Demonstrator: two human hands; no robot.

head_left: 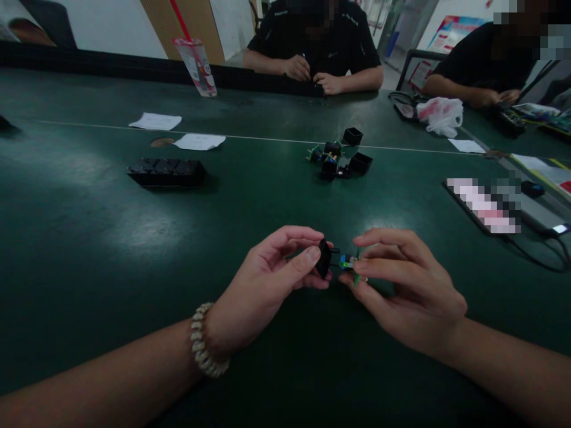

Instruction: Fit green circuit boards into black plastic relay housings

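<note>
One black cap (324, 260) just above the near part of the green table (134, 333), pinched between thumb and fingers of the left hand (267, 273). Just to the right of the cap, one small green circuit board (357, 267) with a blue part (345, 261) facing the cap, gripped in the fingertips of the right hand (414, 291). Thin prongs (335, 251) pointing right from the cap toward the circuit board; contact between them too small to tell. On the left wrist, a beaded bracelet (203, 342). Farther out, beyond both hands, a loose group of small black boxes (360, 163) and green-edged parts (331, 156). To the far left, a long black block (167, 172), with white papers (200, 141) beyond. To the right, a phone (482, 205) near a black cable (530, 255). Along the far side, a clear cup (198, 68) with a red straw (181, 21).
</note>
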